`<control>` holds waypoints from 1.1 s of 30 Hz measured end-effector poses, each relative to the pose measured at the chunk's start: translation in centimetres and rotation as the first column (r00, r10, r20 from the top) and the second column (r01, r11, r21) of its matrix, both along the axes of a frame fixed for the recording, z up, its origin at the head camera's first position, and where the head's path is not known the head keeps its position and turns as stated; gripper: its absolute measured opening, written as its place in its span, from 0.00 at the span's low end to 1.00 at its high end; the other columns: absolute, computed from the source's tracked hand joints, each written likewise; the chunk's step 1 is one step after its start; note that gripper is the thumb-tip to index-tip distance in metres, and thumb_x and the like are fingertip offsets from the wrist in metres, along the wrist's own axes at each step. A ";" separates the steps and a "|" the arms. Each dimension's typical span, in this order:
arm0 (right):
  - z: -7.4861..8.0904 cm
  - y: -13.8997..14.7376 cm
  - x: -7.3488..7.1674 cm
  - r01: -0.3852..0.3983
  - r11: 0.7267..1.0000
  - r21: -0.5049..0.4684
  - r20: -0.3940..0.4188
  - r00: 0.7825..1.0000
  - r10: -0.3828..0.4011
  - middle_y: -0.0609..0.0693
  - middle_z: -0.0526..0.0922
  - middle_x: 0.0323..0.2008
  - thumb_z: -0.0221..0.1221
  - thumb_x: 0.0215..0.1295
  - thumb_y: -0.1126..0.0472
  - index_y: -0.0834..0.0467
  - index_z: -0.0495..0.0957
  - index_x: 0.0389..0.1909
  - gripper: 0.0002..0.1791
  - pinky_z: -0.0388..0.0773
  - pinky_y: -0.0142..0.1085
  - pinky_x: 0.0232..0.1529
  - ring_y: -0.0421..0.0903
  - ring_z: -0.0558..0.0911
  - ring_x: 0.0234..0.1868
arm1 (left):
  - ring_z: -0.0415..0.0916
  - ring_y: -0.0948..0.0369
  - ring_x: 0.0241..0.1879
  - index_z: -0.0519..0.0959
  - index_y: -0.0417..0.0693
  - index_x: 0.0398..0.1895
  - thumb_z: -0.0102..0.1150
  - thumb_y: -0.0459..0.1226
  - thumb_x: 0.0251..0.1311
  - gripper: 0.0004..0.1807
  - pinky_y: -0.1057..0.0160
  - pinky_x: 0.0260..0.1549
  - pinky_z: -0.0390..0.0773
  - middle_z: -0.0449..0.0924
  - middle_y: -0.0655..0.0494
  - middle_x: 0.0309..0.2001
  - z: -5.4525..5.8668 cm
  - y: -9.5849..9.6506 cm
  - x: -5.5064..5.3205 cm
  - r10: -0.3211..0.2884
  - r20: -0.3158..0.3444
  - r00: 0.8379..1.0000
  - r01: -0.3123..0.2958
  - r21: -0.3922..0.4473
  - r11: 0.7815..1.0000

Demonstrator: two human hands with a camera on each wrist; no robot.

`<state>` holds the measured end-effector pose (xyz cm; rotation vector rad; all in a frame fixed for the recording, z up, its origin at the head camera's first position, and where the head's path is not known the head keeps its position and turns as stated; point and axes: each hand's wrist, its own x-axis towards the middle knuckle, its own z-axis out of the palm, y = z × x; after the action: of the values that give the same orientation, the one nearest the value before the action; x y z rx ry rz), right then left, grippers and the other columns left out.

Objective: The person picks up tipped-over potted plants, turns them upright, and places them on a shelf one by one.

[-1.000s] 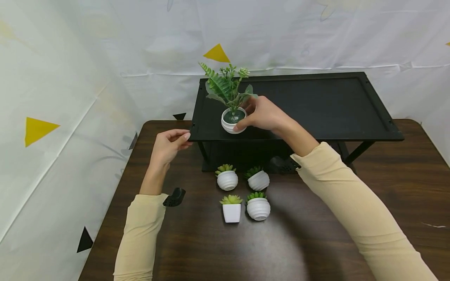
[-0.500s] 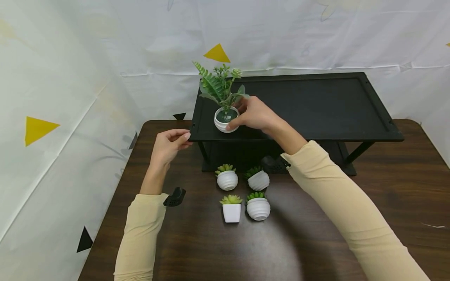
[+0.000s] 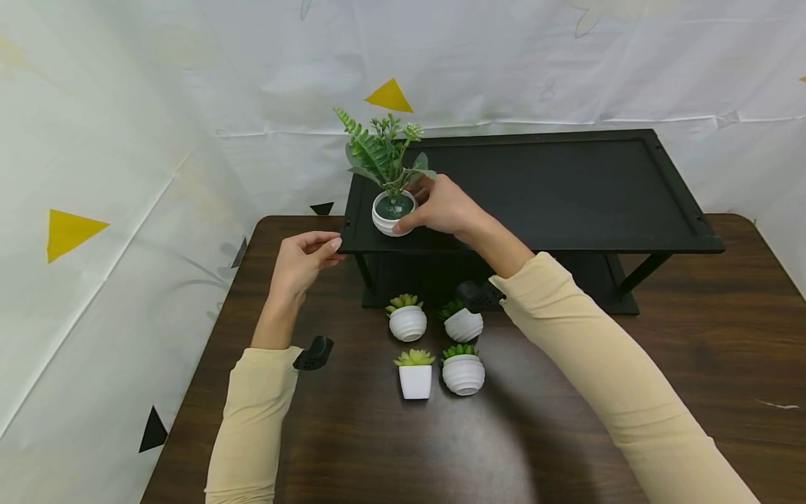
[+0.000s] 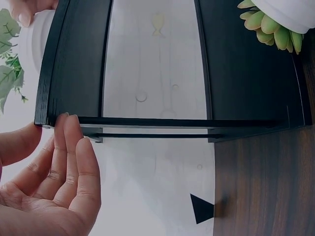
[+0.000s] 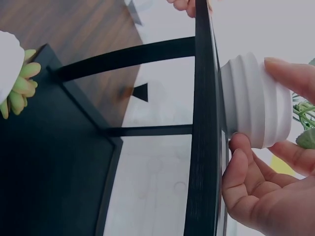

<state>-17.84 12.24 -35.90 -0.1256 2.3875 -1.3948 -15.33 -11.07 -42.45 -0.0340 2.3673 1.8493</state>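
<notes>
Green leafy plant in a white ribbed round pot (image 3: 393,207) held upright at left end of top of black rectangular two-tier metal-look shelf (image 3: 541,182); base contact unclear. Pot gripped from its right between curled thumb and fingers of right hand (image 3: 443,207). Shelf's front-left corner, left of pot, pinched by left hand (image 3: 299,263), thumb above, fingertips below. Four small white-potted succulents (image 3: 407,324) seen in front on dark wood table (image 3: 359,441).
</notes>
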 end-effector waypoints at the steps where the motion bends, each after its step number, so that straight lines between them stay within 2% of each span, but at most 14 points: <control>1: 0.0 -0.1 0.0 0.000 1.000 -0.004 0.001 1.000 0.000 0.58 0.72 0.51 0.69 0.47 0.64 0.64 0.68 0.53 0.31 0.72 0.42 0.45 0.52 0.71 0.49 | 0.80 0.58 0.32 0.76 0.30 0.47 0.56 0.33 0.61 0.15 0.68 0.36 0.79 0.76 0.44 0.40 0.0 0.0 0.1 0.001 0.000 1.000 -0.001 0.001 1.000; 6: -0.1 -0.2 0.0 -0.006 1.000 -0.022 0.002 1.000 0.006 0.59 0.73 0.50 0.68 0.47 0.65 0.64 0.68 0.53 0.31 0.72 0.39 0.41 0.52 0.72 0.46 | 0.79 0.66 0.27 0.76 0.29 0.47 0.55 0.32 0.61 0.15 0.68 0.36 0.79 0.76 0.43 0.40 0.1 0.2 0.2 0.002 -0.004 1.000 -0.002 0.005 1.000; 13: 0.0 0.1 0.2 -0.016 0.997 -0.071 0.027 0.999 0.018 0.59 0.74 0.50 0.67 0.50 0.67 0.63 0.68 0.55 0.30 0.74 0.43 0.44 0.52 0.74 0.45 | 0.80 0.59 0.31 0.76 0.30 0.47 0.55 0.32 0.61 0.15 0.68 0.35 0.80 0.76 0.43 0.40 0.1 0.4 0.1 0.007 -0.006 1.000 -0.007 -0.004 1.000; 21: 0.0 1.3 0.8 -0.058 0.994 -0.096 -0.002 0.998 0.058 0.59 0.74 0.50 0.65 0.51 0.68 0.62 0.68 0.57 0.30 0.75 0.43 0.42 0.53 0.75 0.45 | 0.80 0.60 0.30 0.76 0.30 0.47 0.55 0.32 0.61 0.15 0.67 0.36 0.80 0.76 0.44 0.39 0.1 0.6 0.1 0.007 -0.010 1.000 -0.007 -0.002 1.000; 27: 0.3 2.0 1.3 -0.051 0.991 -0.121 0.021 0.998 0.053 0.60 0.73 0.48 0.64 0.53 0.68 0.62 0.67 0.58 0.30 0.75 0.43 0.44 0.53 0.75 0.44 | 0.80 0.62 0.30 0.76 0.30 0.47 0.55 0.32 0.61 0.15 0.66 0.37 0.80 0.76 0.44 0.40 0.1 0.5 0.1 0.007 -0.006 1.000 -0.007 0.000 1.000; 33: 0.7 2.9 1.9 -0.055 0.992 -0.113 0.024 0.998 0.058 0.59 0.72 0.50 0.63 0.54 0.68 0.63 0.67 0.57 0.29 0.75 0.43 0.45 0.52 0.75 0.46 | 0.80 0.56 0.33 0.76 0.30 0.47 0.55 0.32 0.61 0.15 0.65 0.37 0.80 0.76 0.44 0.40 0.2 0.6 0.2 0.006 -0.003 1.000 -0.006 -0.001 1.000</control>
<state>-15.97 15.12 -35.24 -0.2005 2.2659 -1.4949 -15.17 -10.52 -42.28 -0.0378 2.3729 1.8520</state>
